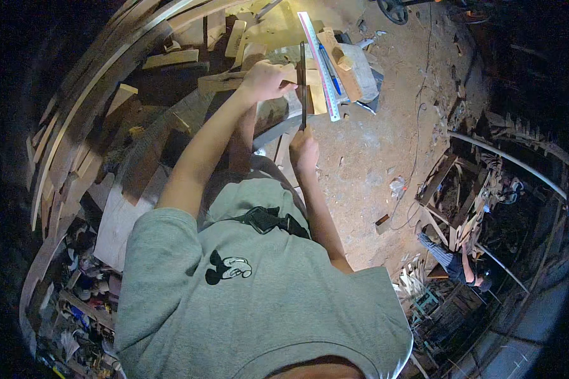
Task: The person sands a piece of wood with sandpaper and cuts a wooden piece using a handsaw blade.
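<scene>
My right hand (305, 151) grips the handle of a long, thin dark blade (303, 95), a saw or file, pointing away from me. My left hand (264, 81) is on a small light wooden piece (289, 74) just left of the blade, over a work surface (278, 125) of worn boards. A white ruler (325, 88) with a pink strip lies right of the blade, alongside a blue pen (335, 82) and a longer wooden block (340, 60).
Stacked planks (66, 158) and offcuts line the left. A dusty floor (385, 145) with a cable (416, 165) extends right, toward a wooden frame (442, 180) and metal pipe (506, 158). Another person (452, 262) in dark clothing is at the lower right.
</scene>
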A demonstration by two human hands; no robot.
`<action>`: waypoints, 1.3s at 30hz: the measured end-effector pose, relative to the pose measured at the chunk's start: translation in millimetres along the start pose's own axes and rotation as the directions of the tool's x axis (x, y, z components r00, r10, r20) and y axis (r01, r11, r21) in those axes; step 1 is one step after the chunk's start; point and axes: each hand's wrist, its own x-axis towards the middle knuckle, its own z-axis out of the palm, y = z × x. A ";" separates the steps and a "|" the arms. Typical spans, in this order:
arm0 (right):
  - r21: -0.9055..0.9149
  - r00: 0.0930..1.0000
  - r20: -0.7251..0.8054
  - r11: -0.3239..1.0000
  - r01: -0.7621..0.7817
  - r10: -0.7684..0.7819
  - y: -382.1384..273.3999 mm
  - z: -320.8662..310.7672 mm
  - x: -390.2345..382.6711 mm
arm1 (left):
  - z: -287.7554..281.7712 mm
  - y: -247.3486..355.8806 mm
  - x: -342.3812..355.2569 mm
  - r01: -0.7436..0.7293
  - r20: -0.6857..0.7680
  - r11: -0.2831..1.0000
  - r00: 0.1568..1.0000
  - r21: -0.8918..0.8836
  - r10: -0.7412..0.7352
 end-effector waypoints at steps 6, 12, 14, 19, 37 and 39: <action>0.001 0.999 0.004 0.999 -0.032 0.032 -2.3 -6.3 -5.2 | 3.6 -5.6 -1.3 0.015 0.036 1.000 0.999 -0.017 -0.014; -0.041 0.998 0.038 0.998 -0.056 0.058 -14.3 -16.0 5.0 | 0.8 -0.4 -1.9 0.009 0.033 1.000 0.999 -0.028 -0.008; -0.040 0.995 0.104 0.999 -0.009 0.014 -15.8 -18.1 5.2 | -3.4 -1.2 0.0 0.027 0.059 1.000 0.998 -0.011 -0.027; -0.046 0.995 0.058 0.996 -0.076 0.079 -14.0 -20.2 -11.2 | -5.9 3.1 -0.4 0.036 0.084 0.999 0.996 -0.006 -0.036; -0.117 0.999 -0.035 0.992 -0.043 0.039 -8.0 0.1 -13.1 | -4.9 -0.6 0.5 0.012 0.035 0.998 0.999 -0.065 -0.009; -0.109 0.998 -0.056 0.994 -0.028 0.022 -5.7 2.9 -9.0 | -4.1 0.6 2.0 0.036 0.030 0.998 0.999 -0.044 -0.034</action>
